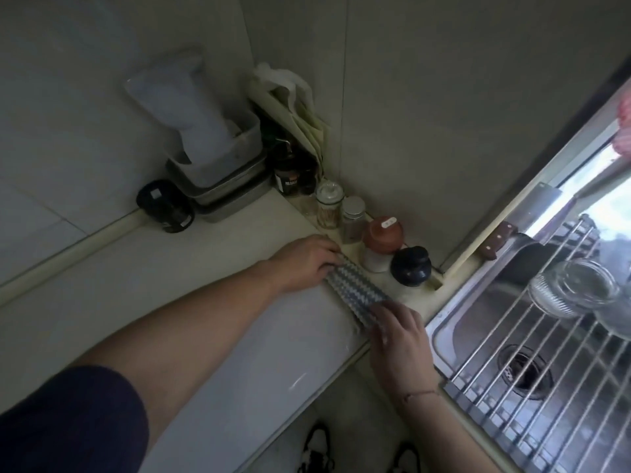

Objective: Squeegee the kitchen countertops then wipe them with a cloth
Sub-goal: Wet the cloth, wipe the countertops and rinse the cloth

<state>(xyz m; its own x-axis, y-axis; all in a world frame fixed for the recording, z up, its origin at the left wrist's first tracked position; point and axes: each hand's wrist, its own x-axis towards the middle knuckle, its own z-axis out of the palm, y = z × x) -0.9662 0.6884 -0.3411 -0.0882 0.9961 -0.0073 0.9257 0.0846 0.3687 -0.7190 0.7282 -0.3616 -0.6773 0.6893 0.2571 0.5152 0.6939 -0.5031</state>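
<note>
Grey patterned cloth [358, 295] is lying diagonally mid-frame on the surface [205, 268], left hand [304, 264] gripping its upper-left end, right hand [396, 332] its lower-right.

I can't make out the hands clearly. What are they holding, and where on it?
A folded patterned cloth on the countertop: left hand grips its far end, right hand its near end.

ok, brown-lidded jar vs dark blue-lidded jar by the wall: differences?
The brown-lidded jar has a rust-brown lid with a white label on top; the dark blue-lidded jar has a glossy, unlabelled lid. The brown one sits farther from the steel sink. Both stand upright against the wall, knob-lidded.
</note>
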